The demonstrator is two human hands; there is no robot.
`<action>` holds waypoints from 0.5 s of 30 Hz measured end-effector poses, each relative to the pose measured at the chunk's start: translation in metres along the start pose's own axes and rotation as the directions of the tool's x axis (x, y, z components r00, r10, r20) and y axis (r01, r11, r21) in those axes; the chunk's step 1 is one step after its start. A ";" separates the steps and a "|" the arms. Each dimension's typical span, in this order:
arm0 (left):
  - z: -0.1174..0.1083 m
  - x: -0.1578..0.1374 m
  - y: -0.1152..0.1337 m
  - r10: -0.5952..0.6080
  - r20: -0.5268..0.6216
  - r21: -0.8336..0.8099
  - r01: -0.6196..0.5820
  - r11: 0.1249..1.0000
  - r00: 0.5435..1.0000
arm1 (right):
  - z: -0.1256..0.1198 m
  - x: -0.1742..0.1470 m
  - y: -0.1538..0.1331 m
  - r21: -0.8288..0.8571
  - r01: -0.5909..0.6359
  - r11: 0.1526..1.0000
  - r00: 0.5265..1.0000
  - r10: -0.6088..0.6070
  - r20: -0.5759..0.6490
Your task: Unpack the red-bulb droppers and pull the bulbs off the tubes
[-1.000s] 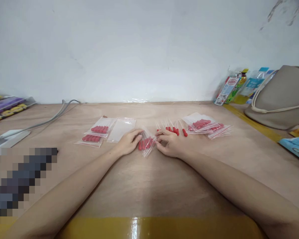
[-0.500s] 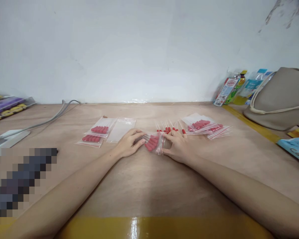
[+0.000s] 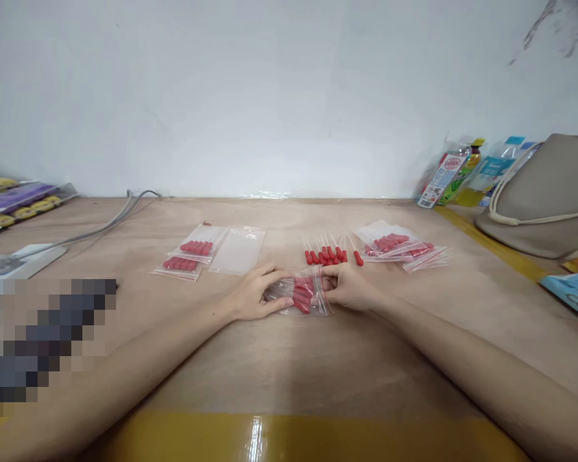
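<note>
One small clear bag (image 3: 324, 307) is between the two hands, near the middle of the wooden table (image 3: 298, 366). I see shiny, crinkly plastic with red lines by its right end. Inside are droppers (image 3: 302, 298) with fat red ends and thin clear stems. The left hand (image 3: 259, 292) grips the bag's left end; the right hand (image 3: 349, 285) pinches the red-lined end. To the left, I see two flat bags (image 3: 218, 237) with red-ended droppers inside, and a pile of bags (image 3: 379, 228) to the right holds some too.
</note>
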State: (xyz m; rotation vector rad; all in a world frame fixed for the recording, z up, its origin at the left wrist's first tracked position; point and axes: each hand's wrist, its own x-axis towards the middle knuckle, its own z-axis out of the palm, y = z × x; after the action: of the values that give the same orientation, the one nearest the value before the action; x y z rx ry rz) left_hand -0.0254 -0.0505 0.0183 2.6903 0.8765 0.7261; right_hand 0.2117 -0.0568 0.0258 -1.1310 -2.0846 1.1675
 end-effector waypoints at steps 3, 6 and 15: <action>0.000 -0.002 0.003 -0.013 -0.007 -0.015 0.013 1.000 1.000 | 0.003 0.001 -0.004 0.117 0.062 0.991 0.994 -0.072 0.077; -0.001 -0.003 0.004 -0.037 -0.012 -0.015 0.036 0.999 0.999 | 0.004 0.002 -0.005 0.090 0.051 0.995 0.996 -0.057 0.062; -0.005 -0.002 0.002 -0.130 0.019 -0.002 0.130 0.992 0.991 | 0.010 0.005 -0.006 0.013 0.018 1.000 0.999 -0.019 0.042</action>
State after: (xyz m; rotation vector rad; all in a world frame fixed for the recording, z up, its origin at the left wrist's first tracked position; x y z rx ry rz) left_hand -0.0285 -0.0527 0.0225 2.6042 1.0335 0.6720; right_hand 0.1988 -0.0586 0.0263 -1.0877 -2.1120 1.2043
